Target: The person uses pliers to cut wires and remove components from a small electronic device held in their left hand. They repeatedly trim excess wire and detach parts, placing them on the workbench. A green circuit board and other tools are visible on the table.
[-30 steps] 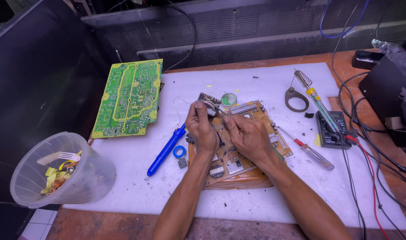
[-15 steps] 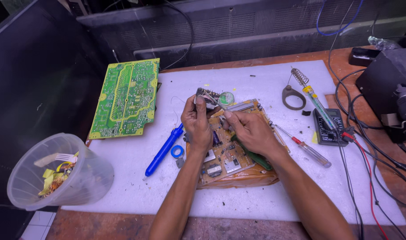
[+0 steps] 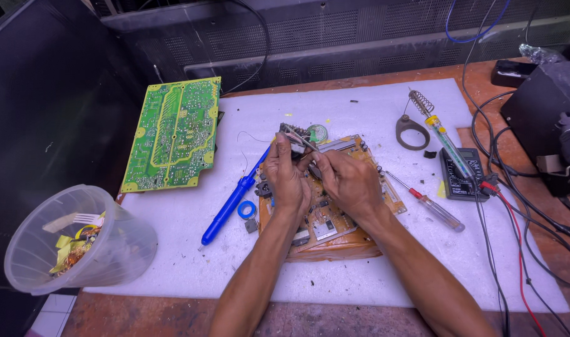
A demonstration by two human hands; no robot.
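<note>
Your left hand (image 3: 286, 175) is lifted over the orange circuit board (image 3: 335, 212), its grip pinched on a small dark component (image 3: 292, 135) held just above the board's far left corner. Your right hand (image 3: 347, 181) sits close beside it, its grip closed on a thin metal tool (image 3: 300, 138), likely tweezers, though the tip is too small to be sure. That tool slants up and left until it meets the small dark component. Both wrists hang over the orange circuit board, which lies flat on the white mat (image 3: 372, 274) covering the table (image 3: 484, 87).

Just left of your left hand a blue-handled desoldering pump (image 3: 230, 206) lies at a slant on the mat, with a small blue ring (image 3: 246, 210) beside it. Further left, a green circuit board (image 3: 173, 134) rests with its solder side up, hanging partly off the mat's edge. At the near left corner a clear plastic tub (image 3: 79, 246) holds scraps and a white plastic fork.

To your right, a red-handled screwdriver (image 3: 428, 205) lies near the orange circuit board. Beyond it are a coiled iron stand (image 3: 413, 128), a yellow-tipped syringe-shaped tool (image 3: 447, 140) and a dark multimeter (image 3: 461, 175) with red and black leads trailing off.
</note>
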